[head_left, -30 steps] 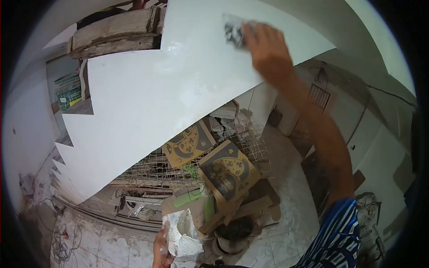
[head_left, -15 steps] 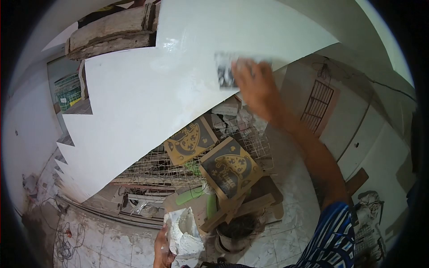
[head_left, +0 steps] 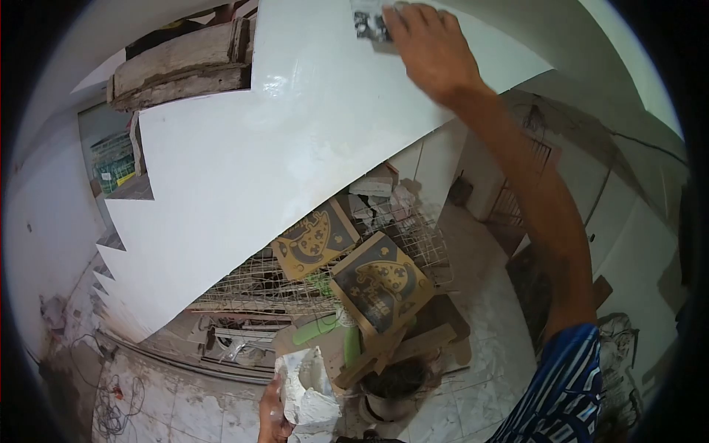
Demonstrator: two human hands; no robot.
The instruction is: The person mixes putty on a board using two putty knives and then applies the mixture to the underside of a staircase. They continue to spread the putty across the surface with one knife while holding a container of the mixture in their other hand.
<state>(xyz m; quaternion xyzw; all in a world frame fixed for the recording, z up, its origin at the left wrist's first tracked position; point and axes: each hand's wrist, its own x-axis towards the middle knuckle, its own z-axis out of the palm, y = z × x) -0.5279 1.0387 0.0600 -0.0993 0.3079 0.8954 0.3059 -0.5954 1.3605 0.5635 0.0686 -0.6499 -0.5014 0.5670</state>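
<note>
Right hand point(head_left: 432, 48) raised at top of view, fingers clamped on one scraper point(head_left: 367, 22); blade flat, grey, smeared, pressed against the white stair side point(head_left: 244, 184). Arm runs down to a blue-and-white striped sleeve point(head_left: 561, 391).

Left hand point(head_left: 272, 417) low at bottom edge, fingers curled round one putty bag point(head_left: 306, 391): crumpled, lumpy, caked white, open at the top.

Stair side: one large smooth panel, glossy wet patch near the scraper, sawtooth stepped edge on the left. Above it two rough weathered planks point(head_left: 181, 63), stacked.

Under the stairs, clutter:
- two brown paper sacks with dark printed pattern, one point(head_left: 314, 240) behind, one point(head_left: 380, 280) in front, both tilted
- one sheet of wire mesh point(head_left: 251, 284), grid-shaped, rusty, leaning behind the sacks
- one dark round bucket point(head_left: 388, 391), just right of the putty bag
- one green tube point(head_left: 317, 328) between mesh and bucket
- wood offcuts, count unclear

Floor point(head_left: 185, 406): pale tiles, dusty and plaster-spattered, one tangled cable point(head_left: 111, 402) at left. Walls white. One green crate point(head_left: 111, 159) on a step at far left.
</note>
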